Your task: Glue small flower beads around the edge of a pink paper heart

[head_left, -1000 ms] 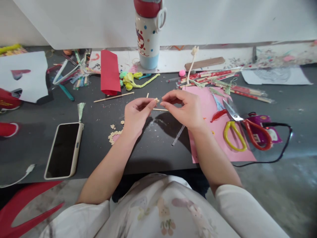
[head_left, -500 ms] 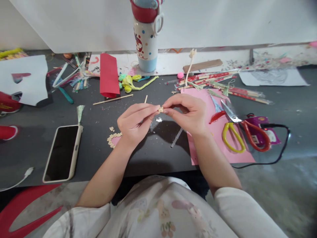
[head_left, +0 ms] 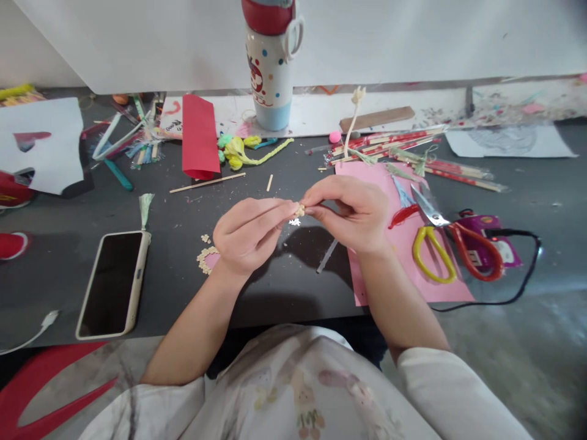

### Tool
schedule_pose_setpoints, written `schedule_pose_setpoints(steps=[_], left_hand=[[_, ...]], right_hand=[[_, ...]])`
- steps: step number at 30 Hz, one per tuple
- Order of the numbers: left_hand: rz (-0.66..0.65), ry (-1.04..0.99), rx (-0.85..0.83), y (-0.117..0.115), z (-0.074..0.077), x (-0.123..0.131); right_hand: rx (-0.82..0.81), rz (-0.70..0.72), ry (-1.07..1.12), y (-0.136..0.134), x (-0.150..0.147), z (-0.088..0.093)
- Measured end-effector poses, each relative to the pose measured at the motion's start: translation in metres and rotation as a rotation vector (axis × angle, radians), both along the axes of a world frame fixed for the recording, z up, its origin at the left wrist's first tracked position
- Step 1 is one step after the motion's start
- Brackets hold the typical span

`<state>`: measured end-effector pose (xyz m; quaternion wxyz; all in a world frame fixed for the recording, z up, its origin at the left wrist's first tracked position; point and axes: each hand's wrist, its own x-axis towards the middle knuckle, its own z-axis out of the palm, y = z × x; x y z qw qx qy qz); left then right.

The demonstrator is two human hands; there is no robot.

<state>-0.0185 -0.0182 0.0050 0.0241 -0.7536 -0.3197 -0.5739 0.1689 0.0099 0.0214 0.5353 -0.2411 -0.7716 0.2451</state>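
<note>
The bench (head_left: 177,238) bears a phone (head_left: 111,284) at its near edge. Over the middle, your left hand (head_left: 246,234) and right hand (head_left: 352,212) pinch a small cluster (head_left: 300,211) from opposite sides, likely to steady it; a bottle (head_left: 270,79) stands by the far edge.

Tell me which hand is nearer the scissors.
Right. The right hand is to the left of the scissors, not touching them; the left hand is farther left, beyond the right hand.

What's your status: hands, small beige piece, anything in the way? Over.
Left hand and right hand both pinching small beige piece. Piece partly hidden. No obstruction seen; scissors off to the right, partly on pink sheet.
</note>
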Motion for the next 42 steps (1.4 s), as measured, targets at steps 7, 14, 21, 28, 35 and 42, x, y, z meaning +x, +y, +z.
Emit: schedule_pose_setpoints(steps=[7,14,21,28,35,42], left_hand=[[-0.014,-0.016,-0.013,-0.0003,-0.0007,0.0011],[0.001,-0.032,-0.017,0.0004,-0.0013,0.0025],[-0.002,-0.043,-0.033,0.0006,0.0007,0.0036],[0.000,-0.065,-0.022,0.0014,0.0012,0.0056],[0.001,-0.066,-0.027,0.0009,0.0023,0.0059],[-0.001,-0.075,-0.030,0.0020,0.0022,0.0073]], right_hand=[[-0.022,-0.005,0.003,-0.0006,-0.0002,-0.0003],[-0.028,0.021,0.017,-0.0007,0.0000,0.0010],[-0.055,0.012,0.011,-0.0018,0.0001,0.0012],[0.014,0.002,-0.010,-0.0005,0.0002,0.0011],[0.001,0.007,0.012,0.0011,0.0011,-0.0016],[-0.009,0.009,-0.021,0.0024,0.0021,-0.0017]])
